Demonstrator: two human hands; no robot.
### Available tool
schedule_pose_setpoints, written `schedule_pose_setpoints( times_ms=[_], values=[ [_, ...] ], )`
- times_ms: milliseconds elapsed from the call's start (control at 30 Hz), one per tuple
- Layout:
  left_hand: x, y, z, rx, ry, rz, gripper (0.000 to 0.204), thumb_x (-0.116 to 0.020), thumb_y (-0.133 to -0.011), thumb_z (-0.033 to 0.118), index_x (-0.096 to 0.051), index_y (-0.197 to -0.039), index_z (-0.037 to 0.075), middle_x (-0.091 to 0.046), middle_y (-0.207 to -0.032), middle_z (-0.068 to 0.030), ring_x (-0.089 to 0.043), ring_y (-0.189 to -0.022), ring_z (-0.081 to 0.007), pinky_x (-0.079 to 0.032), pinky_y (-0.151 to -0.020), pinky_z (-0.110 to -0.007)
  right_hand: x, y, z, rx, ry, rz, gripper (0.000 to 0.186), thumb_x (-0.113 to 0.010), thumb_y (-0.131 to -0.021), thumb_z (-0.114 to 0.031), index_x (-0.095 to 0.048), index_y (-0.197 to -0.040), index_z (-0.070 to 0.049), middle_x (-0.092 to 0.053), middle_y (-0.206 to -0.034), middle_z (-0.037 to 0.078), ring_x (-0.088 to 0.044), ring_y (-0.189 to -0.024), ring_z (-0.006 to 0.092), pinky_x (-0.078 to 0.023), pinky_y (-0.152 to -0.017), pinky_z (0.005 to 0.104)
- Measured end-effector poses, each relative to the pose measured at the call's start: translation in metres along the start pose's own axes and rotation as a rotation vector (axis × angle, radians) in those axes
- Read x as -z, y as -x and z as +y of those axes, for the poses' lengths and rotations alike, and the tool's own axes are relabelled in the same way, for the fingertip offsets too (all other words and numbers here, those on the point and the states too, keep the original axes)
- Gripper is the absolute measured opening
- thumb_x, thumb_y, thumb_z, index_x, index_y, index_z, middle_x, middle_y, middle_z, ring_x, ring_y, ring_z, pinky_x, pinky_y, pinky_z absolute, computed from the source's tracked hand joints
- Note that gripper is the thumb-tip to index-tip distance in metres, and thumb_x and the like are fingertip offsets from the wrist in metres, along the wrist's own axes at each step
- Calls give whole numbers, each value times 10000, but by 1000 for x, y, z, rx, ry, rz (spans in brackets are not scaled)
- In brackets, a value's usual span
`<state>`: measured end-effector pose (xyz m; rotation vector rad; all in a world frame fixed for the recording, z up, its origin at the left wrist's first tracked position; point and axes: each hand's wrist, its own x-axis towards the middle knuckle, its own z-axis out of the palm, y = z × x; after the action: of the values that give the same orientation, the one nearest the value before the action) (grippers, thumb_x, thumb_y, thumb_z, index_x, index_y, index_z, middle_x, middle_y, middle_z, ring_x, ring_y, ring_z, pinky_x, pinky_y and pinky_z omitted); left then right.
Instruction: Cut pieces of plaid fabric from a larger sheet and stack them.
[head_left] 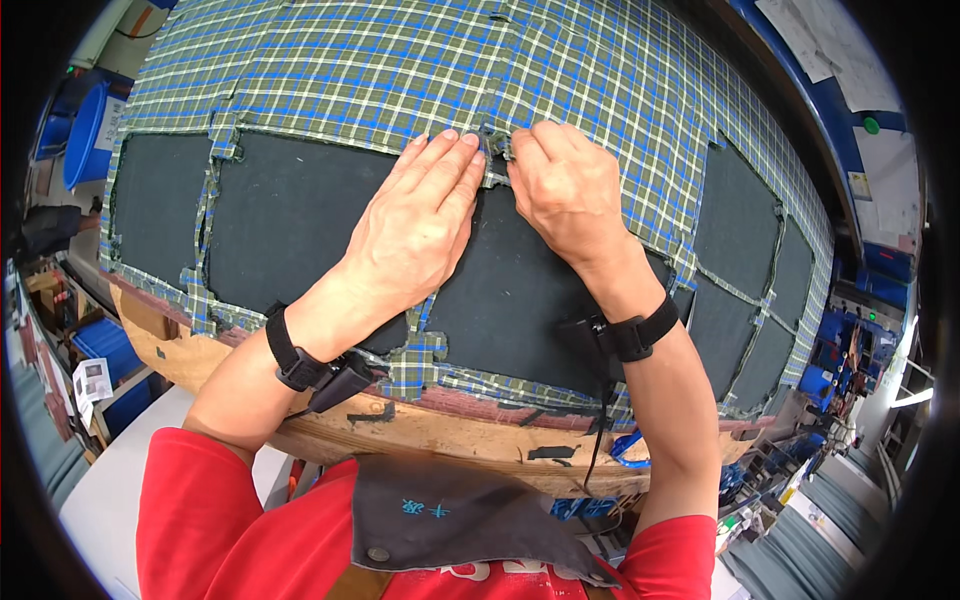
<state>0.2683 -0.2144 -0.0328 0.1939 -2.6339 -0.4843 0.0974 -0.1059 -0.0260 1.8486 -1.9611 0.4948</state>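
Observation:
Green, blue and white plaid fabric (370, 60) covers a wide work surface, with several dark grey rectangular areas (300, 210) showing between cut plaid strips. My left hand (410, 220) lies flat with fingers extended at the seam near the middle, its fingertips beside a frayed, folded bit of fabric (492, 140). Just right of that fold, my right hand (560, 185) is closed, fingers curled down onto the cut edge; whatever is in its fingertips is hidden. Black bands with small boxes circle both wrists, and a cable hangs from the right one.
A worn wooden edge (530, 450) runs along the near side. Blue bins (88, 135) and cluttered shelving stand at the left, beside a dark shape. A blue board with papers (870, 70) and cluttered equipment (840, 360) line the right. A white surface (110, 480) is at lower left.

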Motion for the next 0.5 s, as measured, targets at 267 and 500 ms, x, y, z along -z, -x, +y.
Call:
schedule_pose_setpoints(
  times_ms=[267,500],
  values=[
    [4,-1,0,-1,30,9,460,-701,-848,-18,-634,-1302,-54,-605,-1392,-196,-567,-1317,-381,-441,-1139,-508,9,0,1,-73,-77,14,110,-739,-793,-72,-659,-864,-49,-585,-803,59,-629,-758,223,-545,-643,356],
    [10,-4,-5,14,161,14,460,-740,-847,11,-632,-1292,-25,-619,-1354,-186,-572,-1302,-377,-458,-1125,-479,39,22,4,-178,-12,-55,234,-730,-787,-59,-681,-1012,-23,-623,-885,86,-638,-800,256,-547,-688,377]
  ],
)
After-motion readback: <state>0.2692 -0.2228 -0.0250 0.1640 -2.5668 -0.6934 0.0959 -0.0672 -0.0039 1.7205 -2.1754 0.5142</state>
